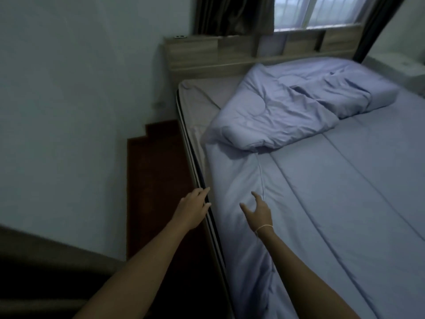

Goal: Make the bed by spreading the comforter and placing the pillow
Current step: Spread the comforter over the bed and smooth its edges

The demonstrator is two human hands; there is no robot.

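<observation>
Dim room: pale wall [69, 100] fills left of frame, dark red floor [156, 180] centre-left, wooden shelf headboard [230, 56] upper centre, curtained window [317, 12] top right.

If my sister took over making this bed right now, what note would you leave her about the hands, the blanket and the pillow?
Left hand: open, fingers at the mattress edge, holding nothing.
Right hand: open, spread just above the sheet near the bed's side, holding nothing.
Comforter: bunched in a heap at the head of the bed, below the headboard.
Pillow: seems to lie at the far end of that heap, partly wrapped, hard to tell apart.
Done: sheet looks mostly smooth.
Left: the near top corner is still bare mattress; spread the comforter flat, then place the pillow at the head.
</observation>
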